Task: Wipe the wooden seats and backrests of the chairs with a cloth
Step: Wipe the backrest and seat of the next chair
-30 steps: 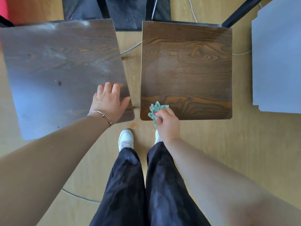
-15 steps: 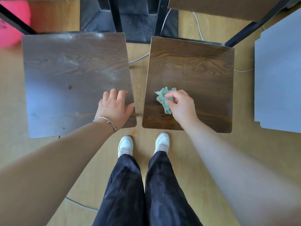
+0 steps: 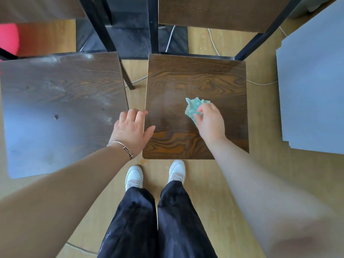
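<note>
Two dark wooden chair seats stand side by side below me. My right hand (image 3: pixel 211 122) presses a crumpled teal cloth (image 3: pixel 194 107) onto the middle of the right seat (image 3: pixel 195 77). The left seat (image 3: pixel 55 101) is dusty, with pale smears and a small dark spot. My left hand (image 3: pixel 131 130), fingers spread and holding nothing, hovers over the gap between the seats, its thumb over the right seat's left edge. The right chair's wooden backrest (image 3: pixel 214 12) shows at the top, and the left chair's backrest (image 3: pixel 37 8) at the top left.
Black metal chair frames (image 3: pixel 98 25) rise behind the seats. White cables (image 3: pixel 212 41) run across the wooden floor. A stack of grey boards (image 3: pixel 312 86) lies to the right. A pink object (image 3: pixel 8 38) sits at the far left. My white shoes (image 3: pixel 134 175) stand before the seats.
My right hand has carried the cloth from the right seat's near left corner up and rightward to its middle. My left hand has shifted from the left seat's corner toward the gap.
</note>
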The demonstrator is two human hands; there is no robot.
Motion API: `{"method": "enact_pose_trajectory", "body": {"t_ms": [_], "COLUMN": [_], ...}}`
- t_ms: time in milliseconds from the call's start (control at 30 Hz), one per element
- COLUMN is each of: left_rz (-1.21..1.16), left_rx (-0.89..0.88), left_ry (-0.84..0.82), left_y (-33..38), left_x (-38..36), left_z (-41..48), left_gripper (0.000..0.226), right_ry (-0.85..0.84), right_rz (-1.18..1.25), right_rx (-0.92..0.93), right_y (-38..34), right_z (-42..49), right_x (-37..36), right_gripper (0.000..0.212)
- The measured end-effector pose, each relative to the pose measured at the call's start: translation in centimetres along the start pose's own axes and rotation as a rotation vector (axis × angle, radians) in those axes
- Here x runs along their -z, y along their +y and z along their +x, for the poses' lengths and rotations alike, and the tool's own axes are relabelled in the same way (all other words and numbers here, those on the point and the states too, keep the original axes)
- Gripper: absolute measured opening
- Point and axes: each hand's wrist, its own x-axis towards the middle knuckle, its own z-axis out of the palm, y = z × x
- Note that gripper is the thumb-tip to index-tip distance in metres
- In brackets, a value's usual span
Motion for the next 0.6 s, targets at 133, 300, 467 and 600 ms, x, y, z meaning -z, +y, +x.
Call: {"method": "enact_pose_trajectory", "body": {"t_ms": [133,300,467,600], "left_rz": [0.017,0.02,-0.009,-0.019], "left_rx": [0.002,0.002,0.013,0.017], "left_ry": [-0.011,-0.014,-0.014,-0.017], "left_y": [0.8,1.4,2.0,2.3], "left_x": [-0.3,-0.6,-0.8,-0.9], "left_z": [0.7,1.2,1.6,1.6], "left_gripper": [0.055,0.055,0.055,0.053], "right_ry": [-0.108,-0.155,-0.154,-0.15], "right_rz": [-0.006,0.228,0.035,-0.076], "right_rx": [0.062,0.02,0.044,-0.046], "right_y": [0.3,1.1,1.9,0.8], "right_z": [-0.3,0.8,1.2,1.6], "right_x": [-1.1,0.2,0.6,-0.4], "right_gripper": [0.03,0.034,0.033,0.058]}}
